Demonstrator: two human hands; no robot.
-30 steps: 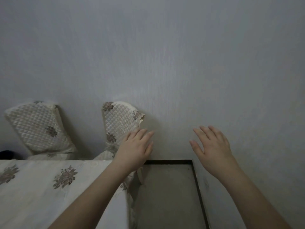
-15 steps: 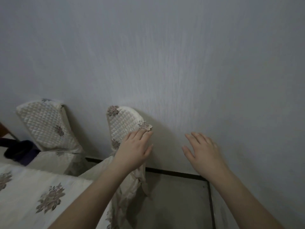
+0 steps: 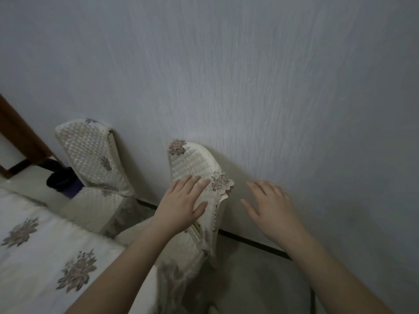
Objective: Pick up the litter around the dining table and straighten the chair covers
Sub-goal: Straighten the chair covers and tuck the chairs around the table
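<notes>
I see the cream quilted chair cover with brown flower patches (image 3: 192, 164) on the nearer chair back, which leans close to the wall right of centre in the scene. Its scalloped right edge (image 3: 223, 189) sticks out loose and rumpled toward the wall. My left hand (image 3: 181, 205) lies flat on the lower part of that cover, fingers straight and spread, its grip released, pressing rather than clasping. My right hand (image 3: 269, 205) hovers just right of the cover's edge, apart from it, fingers spread and relaxed, holding nothing; between it and the cover there is an open gap in front of the wall.

To the left, a second cream quilted chair cover (image 3: 88, 150) sits on another chair back, with its quilted seat pad (image 3: 99, 207) below. The two chairs stand apart, with wall showing between them.

The bench, draped in a white cloth with brown flower prints (image 3: 34, 257), fills the near left corner, its edge touching the nearer chair's skirt. The pale grey wall with fine vertical streaks (image 3: 249, 75) meets the grey floor (image 3: 254, 279) at a dark baseboard strip (image 3: 256, 244). Far left I see a dark brown wooden frame (image 3: 20, 134) and a dark bundle (image 3: 61, 180) on the floor, too dim to identify.
</notes>
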